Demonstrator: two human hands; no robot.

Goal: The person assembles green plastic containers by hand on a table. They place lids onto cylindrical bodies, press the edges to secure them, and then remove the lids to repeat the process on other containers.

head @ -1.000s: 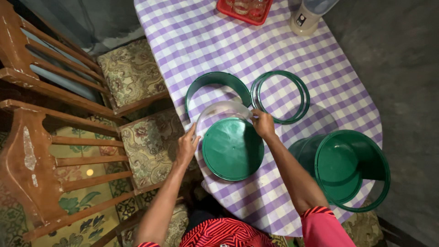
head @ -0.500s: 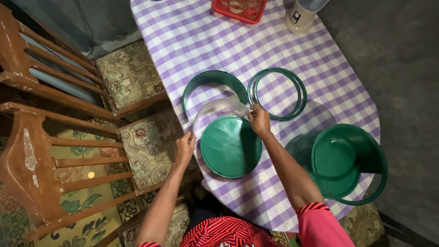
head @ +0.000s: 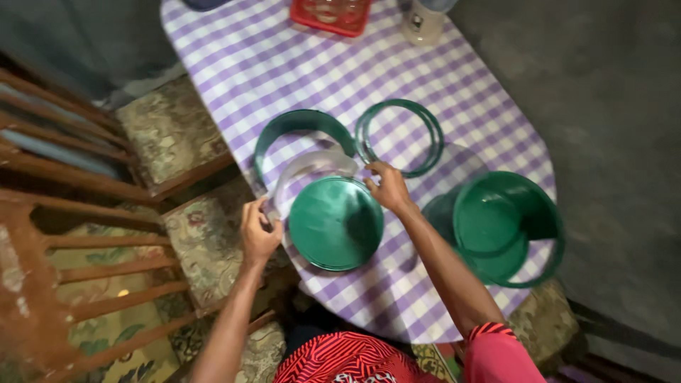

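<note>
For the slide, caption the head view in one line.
Both hands, left hand and right hand, bend a clear plastic strip around a green round lid on a purple checked tablecloth.

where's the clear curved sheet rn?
In the head view the clear sheet arcs around the far-left rim of the green disc, near the table's left edge, between the left hand and right hand.

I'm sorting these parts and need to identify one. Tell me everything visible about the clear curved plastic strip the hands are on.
The clear curved plastic strip is a thin, see-through, whitish band bent into an arc. It stands on edge on the purple checked tablecloth, curving around the far side of the round green plastic disc. The left hand grips one end; the right hand is at the other.
</note>
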